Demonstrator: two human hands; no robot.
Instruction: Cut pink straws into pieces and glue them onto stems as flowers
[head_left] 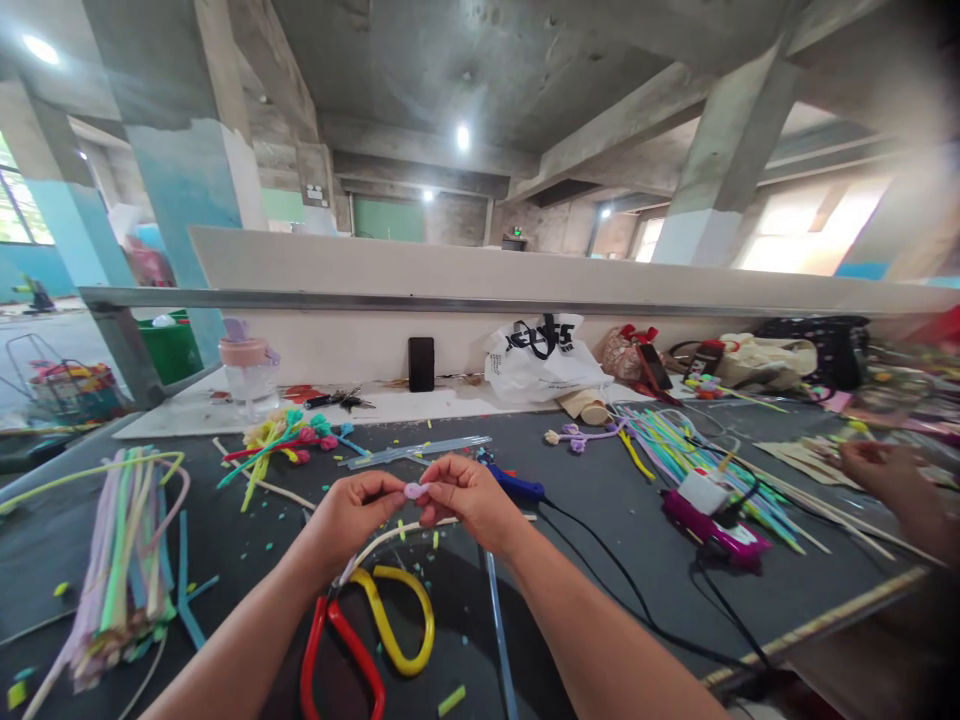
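My left hand [351, 512] and my right hand [466, 497] meet above the dark table [247, 540], both pinching a small coiled lilac pipe cleaner [415, 490] between thumbs and fingertips. A white stem trails down from the coil toward my left wrist. Directly below my hands lie scissors with red and yellow handles [367, 625]. A blue-handled glue gun [516, 487] lies just right of my right hand, its black cord running off to the right.
A bundle of pastel pipe cleaners [124, 560] lies at left, finished coloured twists [281, 440] behind, more stems [690, 460] at right by a magenta tool [716, 530]. A cup [249, 375], phone [421, 363] and white bag [541, 360] stand along the back. Another person's hand [881, 470] works at right.
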